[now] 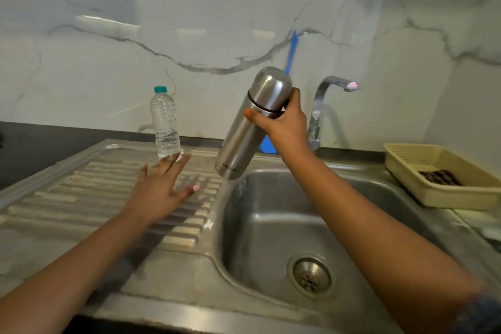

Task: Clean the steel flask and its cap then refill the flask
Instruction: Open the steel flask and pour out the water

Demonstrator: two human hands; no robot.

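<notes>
Steel cylindrical flask [238, 144], its domed cap [271, 84] on, is tilting in the right hand [284, 127], fingers wrapping it just below the cap, over the stainless sink basin's [271, 225] left corner. The left hand [160, 187] is hovering (fingers spread, holding nothing) above the ribbed drainboard [81, 198], near a clear plastic teal-capped bottle [165, 125].

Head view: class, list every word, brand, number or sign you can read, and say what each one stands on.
Flask: one small dark brand mark near its base, too blurred to read.
Bottle: no label or print shows.
Tap, sink, basket: no text shows.
Nothing in this view can be quoted as readable.
</notes>
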